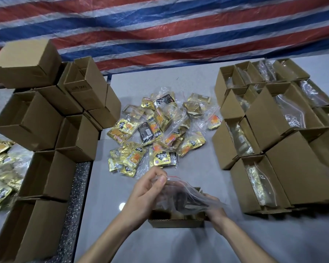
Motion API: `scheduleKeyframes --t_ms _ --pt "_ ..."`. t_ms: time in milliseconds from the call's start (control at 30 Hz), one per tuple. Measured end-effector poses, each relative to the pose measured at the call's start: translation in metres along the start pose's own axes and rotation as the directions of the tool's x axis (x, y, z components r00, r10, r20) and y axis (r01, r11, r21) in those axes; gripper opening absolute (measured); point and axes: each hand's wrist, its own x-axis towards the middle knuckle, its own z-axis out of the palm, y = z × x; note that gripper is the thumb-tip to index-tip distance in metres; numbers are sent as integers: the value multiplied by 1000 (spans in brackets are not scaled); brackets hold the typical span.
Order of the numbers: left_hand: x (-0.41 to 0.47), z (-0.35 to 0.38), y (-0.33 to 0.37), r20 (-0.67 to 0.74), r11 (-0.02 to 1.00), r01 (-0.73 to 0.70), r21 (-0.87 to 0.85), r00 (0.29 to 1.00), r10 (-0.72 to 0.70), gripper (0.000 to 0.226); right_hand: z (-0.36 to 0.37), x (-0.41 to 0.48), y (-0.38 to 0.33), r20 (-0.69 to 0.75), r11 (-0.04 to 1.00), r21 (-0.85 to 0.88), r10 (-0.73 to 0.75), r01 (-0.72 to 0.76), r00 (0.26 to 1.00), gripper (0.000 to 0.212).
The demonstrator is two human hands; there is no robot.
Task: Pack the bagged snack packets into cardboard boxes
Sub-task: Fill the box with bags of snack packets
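A clear zip bag of snack packets (186,196) lies partly inside a small open cardboard box (176,222) near the table's front edge. My left hand (146,194) pinches the bag's upper left corner by its red seal strip. My right hand (215,209) grips the bag's right end at the box's right wall. Behind the box, a heap of bagged gold and orange snack packets (158,130) spreads over the middle of the grey table (207,166).
Empty open cardboard boxes (51,114) are stacked along the left. Boxes holding bagged packets (277,137) stand in rows on the right. More gold packets (0,164) lie at the far left. A striped tarp (160,31) hangs behind.
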Motion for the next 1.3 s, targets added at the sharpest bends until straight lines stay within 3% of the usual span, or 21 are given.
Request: scheduleKeyframes --t_ms 133,300,467,533,600,700,800,900,1033,1133,1200,1300 --pt "10 -9 -23 -29 998 42 -53 999 -44 22 1 8 7 -106 987 -154 36 -52 994 12" --pt "22 -16 -63 -123 942 231 -242 956 -266 22 3 9 6 -100 969 -231 65 -86 993 12" --pt "27 -21 -90 -92 877 455 -156 877 -471 18 7 6 3 -100 957 -281 46 -72 994 17" --pt "28 -22 -94 -92 864 504 -3 860 -502 18 8 6 3 -107 958 -279 38 -67 994 16" --pt "29 -21 -98 -116 828 476 296 878 -464 17 9 6 3 -112 954 -296 25 -57 993 15" --pt "35 -17 -104 -152 603 377 703 908 -390 13 9 7 4 -115 944 -324 24 -60 993 16" --pt "41 -10 -110 -201 397 389 831 876 -438 11 9 8 3 -112 935 -351 21 -59 993 16" --pt "46 1 -117 -255 139 362 922 835 -487 28 11 7 1 -108 902 -430 -19 -30 994 23" --pt "58 8 -124 -285 -74 288 955 815 -505 33 19 3 -3 -135 845 -534 -84 -1 987 31" --pt "68 9 -120 -283 -175 226 958 827 -485 36 23 3 -10 -131 839 -544 -105 17 986 30" --pt "74 12 -114 -238 -188 172 967 873 -426 39 23 7 -19 -145 848 -529 -118 24 982 29" --pt "84 17 -103 -61 -5 62 998 964 -259 28 18 16 -36 -185 856 -516 -140 25 973 26"
